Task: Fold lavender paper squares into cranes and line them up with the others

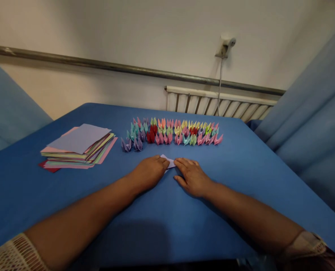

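Observation:
A small folded piece of lilac paper lies on the blue-covered table, partly hidden under my fingers. My left hand is closed over its left side, thumb and fingers pressed together there. On the right side, my right hand touches the paper's edge with its fingertips. Its fingers are stretched out and the thumb stands apart, resting near the cloth. Just beyond my hands stand several rows of folded paper cranes in pink, red, yellow, green, teal and purple.
A stack of coloured paper sheets, lilac on top, sits to the left. Behind the table are a wall with a metal rail, a white radiator and a plugged-in socket. Blue curtains hang at both sides.

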{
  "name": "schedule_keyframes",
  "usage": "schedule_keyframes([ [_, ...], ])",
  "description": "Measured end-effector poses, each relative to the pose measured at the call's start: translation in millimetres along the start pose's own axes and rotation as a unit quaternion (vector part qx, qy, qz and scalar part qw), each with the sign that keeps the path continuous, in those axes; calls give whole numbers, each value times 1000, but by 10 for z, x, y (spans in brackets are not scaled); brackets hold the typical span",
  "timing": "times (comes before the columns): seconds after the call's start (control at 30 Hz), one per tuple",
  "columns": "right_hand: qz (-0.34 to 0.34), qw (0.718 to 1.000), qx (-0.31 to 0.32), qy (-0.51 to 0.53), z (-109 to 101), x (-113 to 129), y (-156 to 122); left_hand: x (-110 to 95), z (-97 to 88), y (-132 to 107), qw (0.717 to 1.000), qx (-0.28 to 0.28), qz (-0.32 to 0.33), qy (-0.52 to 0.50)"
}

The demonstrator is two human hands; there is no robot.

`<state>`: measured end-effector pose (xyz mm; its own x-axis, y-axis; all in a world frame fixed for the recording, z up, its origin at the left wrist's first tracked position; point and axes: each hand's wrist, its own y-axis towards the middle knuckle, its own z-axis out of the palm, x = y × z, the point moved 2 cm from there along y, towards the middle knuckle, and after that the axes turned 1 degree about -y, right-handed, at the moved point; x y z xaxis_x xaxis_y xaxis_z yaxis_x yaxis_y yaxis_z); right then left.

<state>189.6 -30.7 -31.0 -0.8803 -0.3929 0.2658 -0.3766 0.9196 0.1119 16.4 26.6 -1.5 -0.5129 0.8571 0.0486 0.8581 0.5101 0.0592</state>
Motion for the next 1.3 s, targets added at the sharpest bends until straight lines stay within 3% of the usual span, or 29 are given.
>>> schedule_keyframes([
  [0.3, -11, 1000, -17, -21, -9, 48, 326, -38, -141, -77, 998, 24, 10, -52],
  [0.63, -53, 998, -20, 24, -13, -27, 230, 78, -42, -74, 998, 21, 23, -47],
  [0.87, -57, 998, 5, 27, -53, 12, 208, 105, -105, -145, 994, 24, 31, -97],
  [1.07, -57, 998, 2, 31, -10, 0, 216, 21, -78, -113, 998, 30, 30, -37],
  [1.3, -52, 998, -13, 43, -21, 5, 220, 0, -26, -71, 1000, -1, 23, -1],
])
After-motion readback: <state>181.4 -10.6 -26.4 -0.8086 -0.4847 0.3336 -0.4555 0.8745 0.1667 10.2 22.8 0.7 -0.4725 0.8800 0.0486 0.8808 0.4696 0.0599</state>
